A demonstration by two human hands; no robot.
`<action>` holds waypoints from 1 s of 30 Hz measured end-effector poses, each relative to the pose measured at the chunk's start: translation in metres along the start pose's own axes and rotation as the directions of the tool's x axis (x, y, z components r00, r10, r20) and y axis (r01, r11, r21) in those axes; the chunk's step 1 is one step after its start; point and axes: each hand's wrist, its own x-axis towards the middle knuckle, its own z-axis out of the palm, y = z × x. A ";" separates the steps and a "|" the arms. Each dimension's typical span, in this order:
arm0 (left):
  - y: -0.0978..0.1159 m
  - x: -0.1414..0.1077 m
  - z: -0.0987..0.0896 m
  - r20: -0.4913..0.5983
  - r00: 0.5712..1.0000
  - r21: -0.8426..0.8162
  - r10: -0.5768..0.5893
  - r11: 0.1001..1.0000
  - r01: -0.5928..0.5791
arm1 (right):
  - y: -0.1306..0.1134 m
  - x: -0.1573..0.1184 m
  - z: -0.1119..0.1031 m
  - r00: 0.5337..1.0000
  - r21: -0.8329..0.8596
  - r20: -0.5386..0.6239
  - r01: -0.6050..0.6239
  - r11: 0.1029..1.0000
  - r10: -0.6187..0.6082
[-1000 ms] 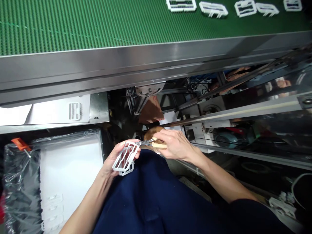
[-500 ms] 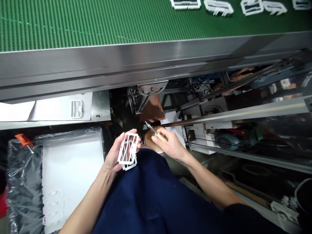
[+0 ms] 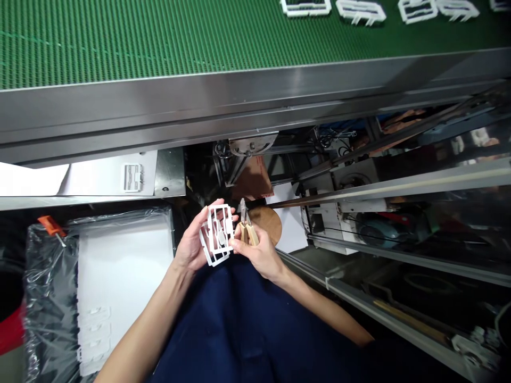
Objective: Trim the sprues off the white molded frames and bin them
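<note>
Two white frames [image 3: 221,236], probably light, stiff, somewhat fragile, best taken by the rims: left hand [image 3: 190,247] is holding both; right hand [image 3: 261,255] is gripping pliers [image 3: 252,234].

Belt [image 3: 159,40] cropped, rear frame [image 3: 219,261] perhaps mostly hidden

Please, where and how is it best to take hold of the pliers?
Probably around the two tan handles of the pliers, from the near right, where the right hand is. The handles spread apart toward the palm, the metal nose points away from it, and the white frames in the left hand crowd the left side.
</note>
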 end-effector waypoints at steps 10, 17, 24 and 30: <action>0.005 0.012 -0.001 -0.088 0.995 0.012 -0.038 0.999 0.039 | -0.033 -0.003 -0.036 0.951 -0.628 0.000 0.241 0.740 -0.309; -0.014 0.026 0.009 -0.191 0.980 0.100 -0.061 0.992 0.082 | -0.023 -0.002 -0.009 0.815 -0.838 0.528 0.545 0.005 -0.239; -0.020 0.021 -0.005 -0.068 0.974 -0.102 -0.218 0.972 0.211 | -0.035 0.006 -0.014 0.916 -0.765 0.365 0.397 0.508 -0.166; -0.015 0.020 -0.008 -0.008 0.975 -0.133 -0.220 0.967 0.217 | -0.051 0.021 -0.033 0.970 -0.720 0.046 0.198 0.665 -0.239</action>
